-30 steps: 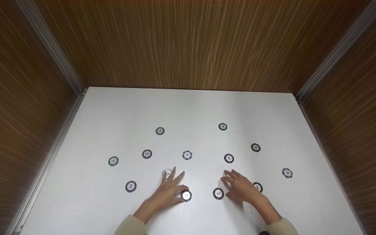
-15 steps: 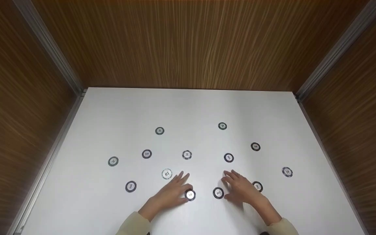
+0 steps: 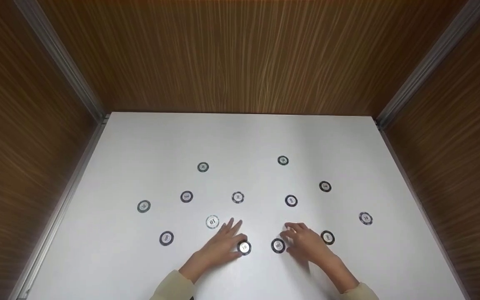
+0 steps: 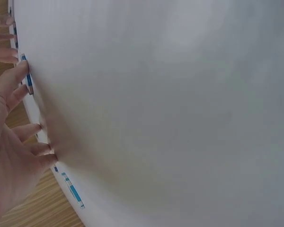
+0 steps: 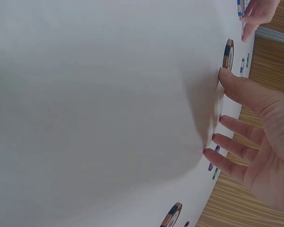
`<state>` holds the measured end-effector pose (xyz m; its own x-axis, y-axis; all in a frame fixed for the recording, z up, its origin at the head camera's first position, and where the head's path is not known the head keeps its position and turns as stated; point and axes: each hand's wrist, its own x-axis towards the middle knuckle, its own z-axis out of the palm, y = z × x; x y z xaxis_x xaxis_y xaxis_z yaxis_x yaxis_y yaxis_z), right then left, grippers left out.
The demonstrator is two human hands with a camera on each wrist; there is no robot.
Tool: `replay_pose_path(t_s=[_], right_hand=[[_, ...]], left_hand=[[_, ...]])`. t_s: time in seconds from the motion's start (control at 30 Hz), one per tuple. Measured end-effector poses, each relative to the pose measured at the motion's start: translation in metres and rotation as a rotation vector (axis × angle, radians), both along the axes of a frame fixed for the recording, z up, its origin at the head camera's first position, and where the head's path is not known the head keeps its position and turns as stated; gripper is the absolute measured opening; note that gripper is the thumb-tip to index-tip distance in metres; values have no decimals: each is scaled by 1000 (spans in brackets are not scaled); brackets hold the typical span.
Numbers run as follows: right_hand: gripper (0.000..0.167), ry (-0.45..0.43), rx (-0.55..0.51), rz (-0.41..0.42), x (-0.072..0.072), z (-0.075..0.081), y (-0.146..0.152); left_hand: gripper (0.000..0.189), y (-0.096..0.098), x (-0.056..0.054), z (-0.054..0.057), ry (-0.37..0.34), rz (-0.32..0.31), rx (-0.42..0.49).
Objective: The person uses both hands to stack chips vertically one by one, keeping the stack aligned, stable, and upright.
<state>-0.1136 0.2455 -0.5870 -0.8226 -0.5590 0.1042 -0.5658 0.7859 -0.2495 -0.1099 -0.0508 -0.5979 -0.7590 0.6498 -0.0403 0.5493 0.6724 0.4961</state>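
In the head view my left hand pinches a dark-rimmed poker chip marked 10 between thumb and index finger, with the other fingers spread on the table. The left wrist view shows the pinched chip edge-on, blue-sided. To the right, a black-rimmed chip marked 100 lies flat. My right hand rests beside it, thumb and index finger right at its edge. In the right wrist view the thumb meets the rim of that chip, while the other fingertips rest on the table.
Several more chips lie spread over the white table. A pale chip sits by my left fingers, and a black one just right of my right hand. Wood-grain panels wall the table at back and sides.
My left hand has slid right with its chip, closer to the 100 chip, uncovering the pale chip. My right hand's fingers have drawn in slightly toward the 100 chip, which has stayed put.
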Motion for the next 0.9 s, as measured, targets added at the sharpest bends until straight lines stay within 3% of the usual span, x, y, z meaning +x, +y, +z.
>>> replay_pose_path(t_s=[0.17, 0.47, 0.73, 0.9], right_hand=[[36, 61, -26, 17, 4, -4, -2], [33, 7, -22, -6, 10, 0, -8], [50, -58, -9, 42, 14, 2, -14], [49, -62, -6, 47, 15, -1, -17]], left_hand=[[37, 3, 1, -1, -2, 16, -10], [37, 8, 0, 2, 33, 47, -50], [36, 15, -2, 4, 54, 65, -79], [36, 19, -2, 2, 39, 68, -70]])
